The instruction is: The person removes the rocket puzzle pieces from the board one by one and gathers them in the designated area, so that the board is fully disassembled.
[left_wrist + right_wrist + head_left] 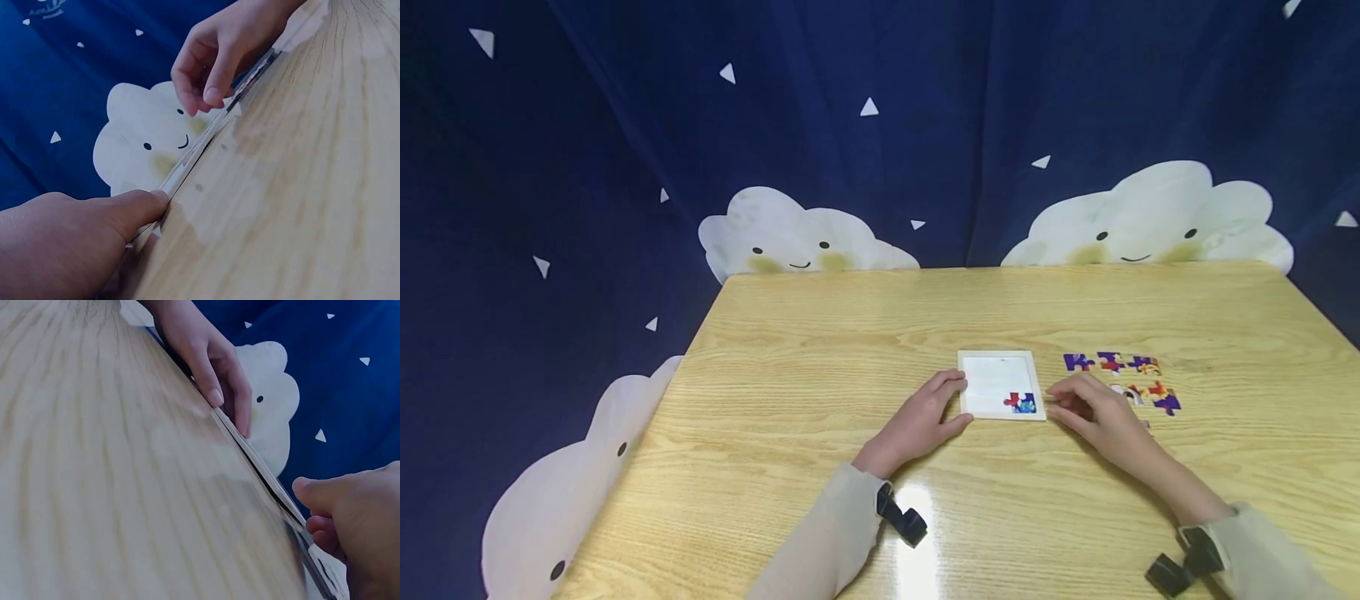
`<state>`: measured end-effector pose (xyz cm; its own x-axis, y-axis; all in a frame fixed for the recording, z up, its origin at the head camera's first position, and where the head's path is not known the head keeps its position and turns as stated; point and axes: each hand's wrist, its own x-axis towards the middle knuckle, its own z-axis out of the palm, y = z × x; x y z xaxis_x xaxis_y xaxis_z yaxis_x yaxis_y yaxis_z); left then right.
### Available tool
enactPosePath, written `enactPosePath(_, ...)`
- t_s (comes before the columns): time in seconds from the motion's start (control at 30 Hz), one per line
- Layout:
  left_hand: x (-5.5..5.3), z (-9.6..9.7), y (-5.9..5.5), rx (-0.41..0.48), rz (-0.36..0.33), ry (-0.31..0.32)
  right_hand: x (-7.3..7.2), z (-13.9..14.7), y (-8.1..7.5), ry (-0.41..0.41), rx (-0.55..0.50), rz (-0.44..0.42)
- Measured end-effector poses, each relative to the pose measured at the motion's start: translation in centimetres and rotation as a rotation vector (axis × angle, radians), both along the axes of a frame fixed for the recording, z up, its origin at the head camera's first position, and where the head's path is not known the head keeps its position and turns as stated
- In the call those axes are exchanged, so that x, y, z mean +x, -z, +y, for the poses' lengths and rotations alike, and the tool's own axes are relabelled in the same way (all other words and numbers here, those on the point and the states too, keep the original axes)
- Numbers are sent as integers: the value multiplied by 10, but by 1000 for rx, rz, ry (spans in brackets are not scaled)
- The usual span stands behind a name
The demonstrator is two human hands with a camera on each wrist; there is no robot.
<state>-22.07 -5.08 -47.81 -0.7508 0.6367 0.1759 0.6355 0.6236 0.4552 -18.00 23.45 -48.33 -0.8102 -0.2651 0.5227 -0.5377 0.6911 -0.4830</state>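
Note:
A shallow white square puzzle tray (997, 373) with a pale wooden rim lies on the table in the head view. Joined jigsaw pieces (1022, 403), red and blue, sit in its lower right corner. My left hand (919, 418) holds the tray's left side, thumb by the near corner and fingers farther up the edge. Just beside the right rim is my right hand (1105, 421), thumb and fingertips bent and slightly apart. No piece shows between them. In the left wrist view, this right hand (228, 53) hovers above the tray's edge (194, 150).
Several loose jigsaw pieces (1108, 362) in purple, red and orange lie right of the tray, some partly hidden by the right hand. The wooden table (820, 350) ends against a dark blue curtain (820, 150) with white clouds (1157, 208).

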Motion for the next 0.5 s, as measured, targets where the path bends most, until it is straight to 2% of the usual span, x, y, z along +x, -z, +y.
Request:
enactPosePath(0.3, 1, -1, -1, -2, -13, -5, -9, -16, -2, -46, 35, -56)
enactPosePath(0.5, 1, -1, -1, -2, -8, -3, -13, -22, -5, -64, 76, -124)
